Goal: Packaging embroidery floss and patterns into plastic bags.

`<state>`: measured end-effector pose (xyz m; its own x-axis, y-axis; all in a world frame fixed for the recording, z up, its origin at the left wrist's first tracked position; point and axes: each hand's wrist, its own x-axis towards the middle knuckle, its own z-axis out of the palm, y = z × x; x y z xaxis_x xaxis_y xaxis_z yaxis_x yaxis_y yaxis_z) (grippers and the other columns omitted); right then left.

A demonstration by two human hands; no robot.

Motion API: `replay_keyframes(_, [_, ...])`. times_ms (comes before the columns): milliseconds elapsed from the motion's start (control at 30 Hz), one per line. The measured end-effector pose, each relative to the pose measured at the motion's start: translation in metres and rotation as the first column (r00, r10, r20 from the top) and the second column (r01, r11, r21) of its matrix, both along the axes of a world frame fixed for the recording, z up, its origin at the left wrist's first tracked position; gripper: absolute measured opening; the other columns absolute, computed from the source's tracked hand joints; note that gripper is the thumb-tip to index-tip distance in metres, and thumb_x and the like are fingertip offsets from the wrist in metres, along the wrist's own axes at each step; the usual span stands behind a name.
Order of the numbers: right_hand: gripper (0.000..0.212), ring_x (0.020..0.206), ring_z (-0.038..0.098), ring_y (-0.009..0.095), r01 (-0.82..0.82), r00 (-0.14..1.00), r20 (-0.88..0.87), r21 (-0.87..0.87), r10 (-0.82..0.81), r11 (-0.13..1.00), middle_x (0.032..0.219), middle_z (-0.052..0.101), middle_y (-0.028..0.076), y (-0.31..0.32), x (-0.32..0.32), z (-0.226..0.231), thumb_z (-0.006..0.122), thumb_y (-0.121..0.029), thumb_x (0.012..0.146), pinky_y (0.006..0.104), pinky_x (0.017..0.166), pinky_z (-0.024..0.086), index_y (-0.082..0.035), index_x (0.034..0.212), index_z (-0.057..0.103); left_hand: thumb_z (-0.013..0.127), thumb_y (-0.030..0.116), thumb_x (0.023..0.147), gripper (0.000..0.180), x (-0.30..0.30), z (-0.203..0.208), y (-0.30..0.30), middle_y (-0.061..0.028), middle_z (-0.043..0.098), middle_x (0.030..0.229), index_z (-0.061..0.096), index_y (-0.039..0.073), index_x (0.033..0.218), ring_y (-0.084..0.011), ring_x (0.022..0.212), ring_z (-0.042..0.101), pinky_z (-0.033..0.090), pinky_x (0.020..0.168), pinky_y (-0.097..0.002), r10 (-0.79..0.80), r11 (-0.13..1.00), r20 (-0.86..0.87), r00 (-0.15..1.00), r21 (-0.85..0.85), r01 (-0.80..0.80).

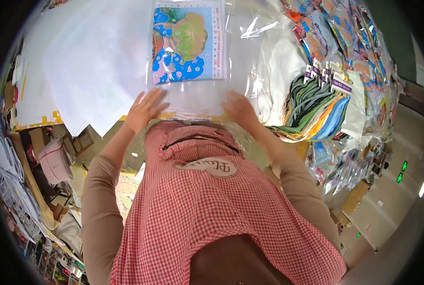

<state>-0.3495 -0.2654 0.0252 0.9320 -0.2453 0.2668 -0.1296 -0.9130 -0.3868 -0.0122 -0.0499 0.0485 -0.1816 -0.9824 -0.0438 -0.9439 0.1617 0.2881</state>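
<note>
Clear plastic film (pixel 240 52) touched by spread left hand (pixel 148 110); right hand (pixel 240 109) blurred, state can't be told; blue-green rectangular chart (pixel 188 42) seen beyond.

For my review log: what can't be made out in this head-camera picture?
- Right bare hand, head view: blur hides its separate fingers and whether it grips anything.
- Left bare hand, head view: its own back hides the palm and anything beneath.
- Clear, shiny plastic sleeve, head view: far end cut off by the upper edge.
- Heap of multicoloured, clear-wrapped packets, head view: top cut off by the upper edge.
</note>
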Motion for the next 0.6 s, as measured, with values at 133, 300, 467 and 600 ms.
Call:
replay_keyframes(133, [0.013, 0.091, 0.061, 0.030, -0.125, 0.992, -0.023, -0.007, 0.125, 0.992, 0.086, 0.063, 0.014, -0.007, 0.032, 0.003, 0.054, -0.017, 0.088, 0.0414, 0.078, 0.047, -0.005, 0.091, 0.057, 0.060, 0.022, 0.084, 0.035, 0.015, -0.022, 0.002, -0.0119, 0.060, 0.118, 0.055, 0.011, 0.117, -0.0270, 0.117, 0.053, 0.040, 0.100, -0.0406, 0.338, 0.933, -0.412, 0.846, 0.266, -0.244])
replay_keyframes(300, [0.024, 0.075, 0.064, 0.025, 0.633, 0.700, -0.462, 0.754, -0.544, 0.175, 0.069, 0.062, 0.010, -0.023, 0.067, 0.049, 0.061, -0.026, 0.085, 0.0389, 0.067, 0.048, -0.003, 0.089, 0.055, 0.043, 0.039, 0.096, 0.036, 0.036, -0.022, -0.003, -0.0099, 0.060, 0.079, 0.054, 0.006, 0.099, -0.0227, 0.073, 0.061, 0.050, 0.069, -0.0326, 0.799, 0.536, -0.588, -0.124, 0.791, -0.295])
replay_keyframes(467, [0.050, 0.087, 0.062, 0.025, 0.696, 0.701, -0.314, 0.494, -0.640, 0.521, 0.085, 0.063, 0.014, -0.038, 0.069, -0.002, 0.073, -0.029, 0.076, 0.0372, 0.076, 0.049, 0.003, 0.109, 0.053, 0.035, 0.049, 0.097, 0.046, 0.041, -0.040, 0.004, -0.0012, 0.050, 0.055, 0.052, 0.012, 0.077, -0.0149, 0.046, 0.051, 0.046, 0.043, -0.0269, 0.789, 0.431, -0.314, -0.528, 0.896, 0.110])
replay_keyframes(600, [0.072, 0.107, 0.056, 0.023, 0.559, 0.728, -0.521, 0.827, -0.445, -0.053, 0.123, 0.053, 0.019, -0.026, 0.095, 0.041, 0.073, -0.022, 0.076, 0.0368, 0.089, 0.047, 0.008, 0.131, 0.038, 0.037, 0.048, 0.097, 0.043, 0.031, -0.034, 0.000, -0.0008, 0.057, 0.061, 0.056, 0.012, 0.083, -0.0122, 0.046, 0.052, 0.044, 0.041, -0.0257, 0.852, 0.248, -0.129, -0.507, 0.953, 0.174])
